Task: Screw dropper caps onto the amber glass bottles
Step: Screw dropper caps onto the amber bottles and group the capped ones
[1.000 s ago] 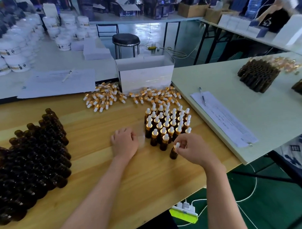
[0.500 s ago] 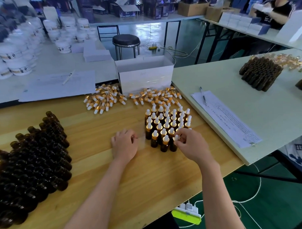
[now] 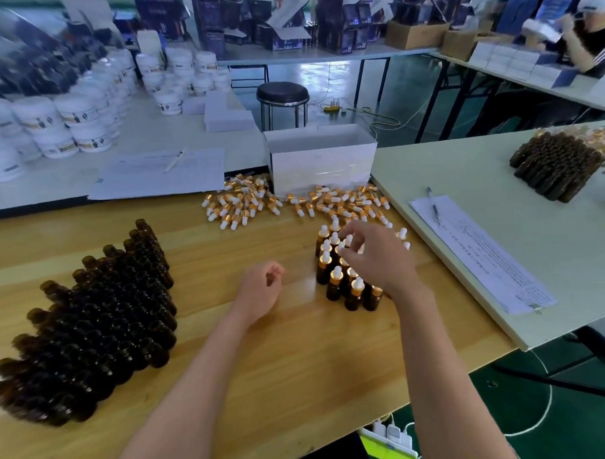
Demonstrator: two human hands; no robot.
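Where the right hand (image 3: 377, 257) hovers, round amber bottles (image 3: 333, 291) carry gold-collared caps (image 3: 336, 278).

Wooden worktable (image 3: 316, 366), pale side table (image 3: 481, 175), black round stool (image 3: 282, 92) on glossy green floor (image 3: 593, 432), cardboard boxes (image 3: 414, 35) behind.

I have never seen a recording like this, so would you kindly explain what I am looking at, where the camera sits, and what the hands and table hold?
There is no machine here: a person works with bare hands, and the single camera is worn on their head, looking forward and down. The left hand rests on the wooden table, loosely curled and holding nothing. The right hand reaches over a cluster of capped bottles; whether its fingertips pinch one is unclear. To the left is a large group of uncapped amber bottles. Loose dropper caps lie farther back, in front of a white box.
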